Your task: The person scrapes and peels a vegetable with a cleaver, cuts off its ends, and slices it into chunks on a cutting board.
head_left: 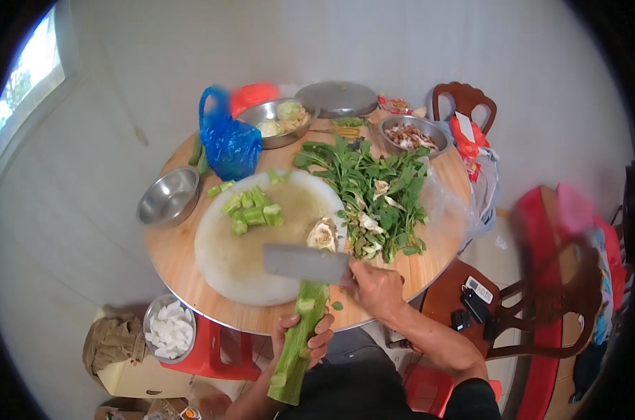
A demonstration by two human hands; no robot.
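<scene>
My left hand [320, 340] is wrapped round a thick green vegetable stalk [296, 350], which slants up past the table's near edge. Its cut, pale brown root end [323, 234] lies over the right side of the round white cutting board [216, 241]. In my right hand [375, 287] is a cleaver [300, 262], gripped by its handle; the broad blade points left and crosses the stalk just below the root end. Several chopped green chunks [261, 213] lie on the board's upper part. Leafy greens [373, 182] are heaped right of the board.
Round the wooden table [443, 224] stand an empty steel bowl [169, 197], a blue plastic bag [232, 148], a bowl of cut vegetables [268, 140] and a meat bowl [440, 143]. A bowl of white pieces [149, 318] sits low left; a wooden chair [464, 280] is at right.
</scene>
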